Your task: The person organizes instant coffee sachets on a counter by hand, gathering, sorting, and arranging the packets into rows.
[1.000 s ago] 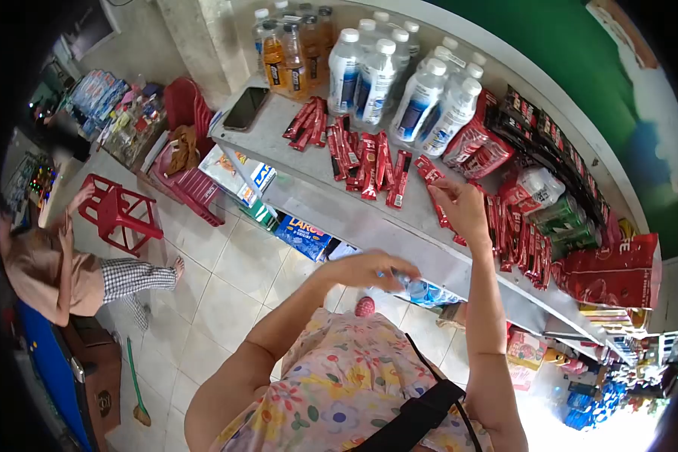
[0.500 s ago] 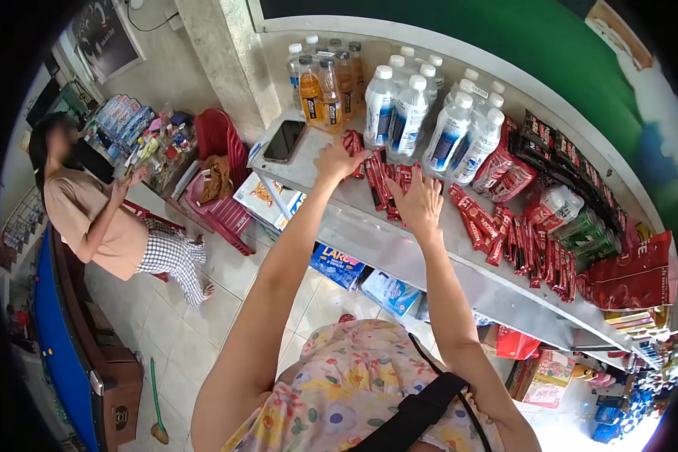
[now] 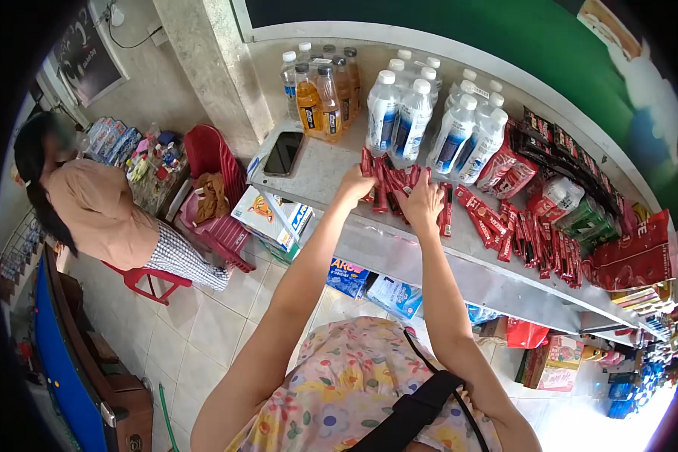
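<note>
Red stick packets [image 3: 394, 181] lie in a loose bunch on the grey shelf top, between my two hands. My left hand [image 3: 356, 185] is closed around packets at the bunch's left end, its thumb against them. On the right side, my right hand [image 3: 426, 202] grips the bunch with curled fingers, the thumb toward the middle and a finger pointing up along the packets. Right behind the bunch stand white-capped bottles with blue-and-white labels [image 3: 412, 126]. More red stick packets [image 3: 484, 216] are spread to the right of my right hand.
A phone [image 3: 284, 154] lies on the shelf's left end, near orange drink bottles [image 3: 309, 105]. Black packets [image 3: 572, 154] and a red bag [image 3: 633, 256] stand farther right. Boxes sit below the shelf. At left, a person [image 3: 102, 203] is near red chairs and a blue pool table [image 3: 71, 369].
My hands have closed in from spread fingers onto the red packets, with the left moving right and slightly down. The person at left has turned and lowered their arms.
</note>
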The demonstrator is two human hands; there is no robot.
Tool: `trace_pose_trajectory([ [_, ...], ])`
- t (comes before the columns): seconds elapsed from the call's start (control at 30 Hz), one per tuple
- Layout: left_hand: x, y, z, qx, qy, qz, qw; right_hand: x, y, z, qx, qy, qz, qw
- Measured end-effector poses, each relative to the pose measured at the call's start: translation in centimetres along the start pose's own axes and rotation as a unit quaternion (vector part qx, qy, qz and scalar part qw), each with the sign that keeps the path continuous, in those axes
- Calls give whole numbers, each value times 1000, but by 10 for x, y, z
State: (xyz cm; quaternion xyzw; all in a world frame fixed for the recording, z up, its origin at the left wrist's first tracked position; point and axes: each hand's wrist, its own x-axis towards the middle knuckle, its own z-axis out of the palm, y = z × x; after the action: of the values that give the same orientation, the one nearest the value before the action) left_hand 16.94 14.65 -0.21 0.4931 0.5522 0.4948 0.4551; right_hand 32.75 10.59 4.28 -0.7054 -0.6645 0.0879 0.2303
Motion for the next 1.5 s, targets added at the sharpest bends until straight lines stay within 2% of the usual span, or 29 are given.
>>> trace_pose_trajectory([
  [0.03,-3,3,10,-130,-50,-53,989,3,2,5,0,1,6,1000],
  [0.1,-17,24,21,-150,-43,-103,982,12,10,19,163,-3,-28,986],
  [0.17,-23,32,21,-195,-36,-141,970,20,20,22,196,31,-56,978],
  [0.23,-24,34,20,-236,-26,-177,955,26,26,17,354,-67,15,933],
  [0.27,-23,33,20,-276,-46,-187,942,28,26,11,482,-188,42,855],
  [0.3,-22,32,21,-315,-68,-197,926,25,25,8,482,-187,42,855],
  [0.37,-23,35,27,-293,-50,-186,937,14,20,5,527,-144,14,837],
  [0.4,-22,38,30,-251,-49,-176,951,15,25,17,495,-111,4,862],
  [0.43,-21,40,33,-209,-48,-163,963,12,22,18,508,-86,-39,856],
  [0.5,-18,40,37,-233,-48,-129,963,8,20,16,485,-54,-73,870],
  [0.57,-20,41,41,-267,-5,15,964,-1,6,-4,442,-39,-92,892],
  [0.6,-21,43,44,-262,9,54,963,-3,3,-6,441,-4,-132,888],
  [0.63,-24,46,44,-263,9,55,963,-6,1,-10,439,29,-171,882],
  [0.7,-30,51,44,-252,4,190,949,-8,-2,-17,421,34,-187,887],
  [0.77,-27,40,40,-217,3,198,956,-7,2,-9,373,42,-233,897],
  [0.83,-23,29,36,-204,-71,191,958,-4,10,-1,412,22,-243,878],
  [0.87,-24,28,35,-209,-82,179,958,-6,10,-3,501,-39,-188,844],
  [0.93,-22,31,36,-185,-105,152,965,-5,12,5,584,-74,-146,795],
  [0.97,-23,31,36,-162,-127,122,971,-1,16,16,584,-76,-145,795],
  [1.03,-28,32,38,-170,-124,135,968,7,22,29,573,-61,-150,803],
  [1.07,-37,32,40,-218,-126,106,962,7,19,24,572,-43,-163,803],
  [1.1,-37,40,37,-261,-126,87,953,5,21,13,604,-123,-99,781],
  [1.17,-60,59,36,-271,-89,71,956,-3,10,7,654,-110,-110,740],
  [1.23,-68,51,28,-388,-98,-4,916,-12,4,-3,689,-191,-22,699],
  [1.27,-73,49,21,-387,-88,-9,918,-20,-1,-13,697,-221,-13,682],
  [1.3,-75,49,15,-400,-119,-42,908,-26,-6,-19,703,-249,-4,666],
  [1.37,-75,47,8,-414,-146,-75,895,-29,-10,-13,699,-256,-1,667],
  [1.43,-73,42,9,-471,-69,-98,874,-29,-15,-1,715,-240,30,655],
  [1.5,-67,30,11,-498,-50,-88,861,-25,-17,14,747,-213,97,622],
])
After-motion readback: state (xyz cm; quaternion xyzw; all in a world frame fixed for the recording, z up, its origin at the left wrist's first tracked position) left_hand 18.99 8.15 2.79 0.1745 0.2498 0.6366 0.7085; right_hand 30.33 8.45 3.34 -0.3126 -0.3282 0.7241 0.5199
